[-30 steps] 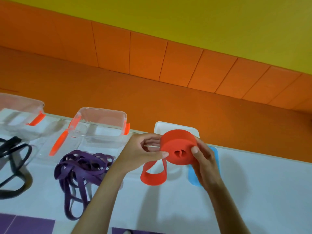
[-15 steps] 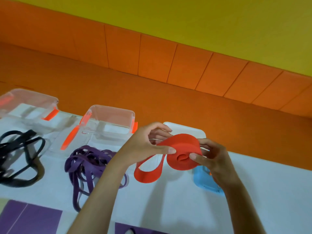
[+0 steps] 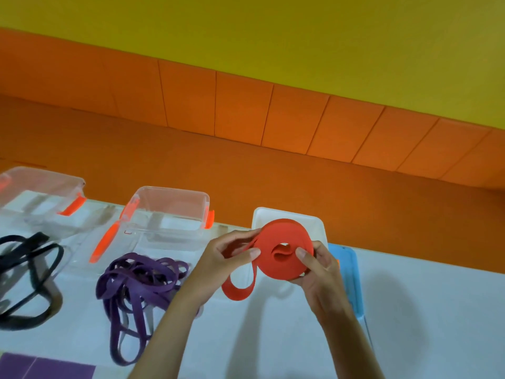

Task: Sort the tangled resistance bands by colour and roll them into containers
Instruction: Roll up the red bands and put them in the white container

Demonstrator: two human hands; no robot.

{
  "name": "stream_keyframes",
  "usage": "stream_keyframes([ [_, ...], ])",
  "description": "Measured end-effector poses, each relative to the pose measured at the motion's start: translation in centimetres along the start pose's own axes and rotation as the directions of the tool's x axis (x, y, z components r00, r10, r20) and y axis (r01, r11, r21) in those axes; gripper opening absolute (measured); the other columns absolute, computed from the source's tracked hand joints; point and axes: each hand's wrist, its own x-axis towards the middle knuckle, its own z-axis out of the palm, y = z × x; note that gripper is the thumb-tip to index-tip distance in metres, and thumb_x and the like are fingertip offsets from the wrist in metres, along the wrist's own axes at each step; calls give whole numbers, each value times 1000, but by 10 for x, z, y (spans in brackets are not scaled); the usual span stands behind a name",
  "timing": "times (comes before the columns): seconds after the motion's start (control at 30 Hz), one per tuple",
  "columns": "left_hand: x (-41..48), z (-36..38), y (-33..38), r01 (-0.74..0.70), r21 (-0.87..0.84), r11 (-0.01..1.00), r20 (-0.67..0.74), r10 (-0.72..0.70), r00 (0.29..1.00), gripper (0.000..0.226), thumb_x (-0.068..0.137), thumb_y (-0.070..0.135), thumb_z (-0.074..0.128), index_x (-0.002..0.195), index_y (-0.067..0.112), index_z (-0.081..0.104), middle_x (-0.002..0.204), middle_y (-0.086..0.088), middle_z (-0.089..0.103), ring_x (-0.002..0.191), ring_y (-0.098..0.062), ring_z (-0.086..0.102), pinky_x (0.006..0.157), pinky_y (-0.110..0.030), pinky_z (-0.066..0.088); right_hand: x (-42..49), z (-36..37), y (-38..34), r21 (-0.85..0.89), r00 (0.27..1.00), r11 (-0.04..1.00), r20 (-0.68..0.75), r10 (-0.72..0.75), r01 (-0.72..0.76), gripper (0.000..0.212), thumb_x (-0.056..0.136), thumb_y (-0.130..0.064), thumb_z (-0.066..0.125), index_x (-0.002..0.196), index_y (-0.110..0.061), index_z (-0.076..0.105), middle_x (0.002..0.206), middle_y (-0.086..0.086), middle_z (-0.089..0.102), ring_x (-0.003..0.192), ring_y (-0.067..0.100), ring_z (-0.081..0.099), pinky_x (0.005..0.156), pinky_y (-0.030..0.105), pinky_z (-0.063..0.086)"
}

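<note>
Over the white table (image 3: 410,310) both my hands (image 3: 226,258) (image 3: 317,266) pinch the red band (image 3: 284,250), white box (image 3: 289,216) just behind.

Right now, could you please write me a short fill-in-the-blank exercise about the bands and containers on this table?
The left hand and right hand hold a rolled rubber resistance band coloured ____.
The tangled pile of thin bands nearest the left hand is ____.
The flat plastic lid beside the right hand is ____.
The clear plastic containers with orange latches number ____.
Missing words: red; purple; blue; two.
</note>
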Motion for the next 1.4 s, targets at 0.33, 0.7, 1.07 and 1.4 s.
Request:
stream_keyframes([
  [0.33, -13, 23, -13, -62, -148, 987, -300, 15, 954, 39, 81, 39, 85, 119, 33, 80, 118, 3, 80, 113, -16, 75, 88, -22, 60, -9, 26, 19, 245, 996, 968, -50, 74, -60, 29, 78, -16, 77, 104, -9, 66, 112, 14, 77, 105, 29, 77, 74, 50, 64],
  [0.7, -24, -5, -14, -117, -108, 987, -371, 69, 926, 40, 74, 33, 94, 108, 26, 74, 107, -3, 79, 101, -21, 77, 80, -26, 60, 18, 24, -26, -384, 949, 905, 308, -61, 183, 48, 79, -50, 79, 124, -57, 63, 127, -11, 72, 111, 20, 73, 76, 36, 65],
  [1.07, -26, 14, -17, 22, -206, 978, -327, -90, 941, 28, 85, 24, 83, 112, 28, 77, 116, 3, 78, 106, -19, 77, 80, -39, 67, 26, 23, 7, -220, 988, 972, -109, -105, 79, 15, 89, -37, 81, 103, -32, 80, 99, -11, 81, 88, 14, 79, 59, 32, 61],
  [1.4, 12, 32, -51, 51, -268, 962, -487, -181, 855, 34, 84, 2, 87, 108, 12, 65, 101, -4, 80, 86, -20, 81, 69, -27, 64, 33, -22, 28, -371, 995, 928, -68, -71, 41, 8, 96, -22, 75, 92, -27, 80, 94, -6, 80, 93, 10, 78, 62, 28, 64],
])
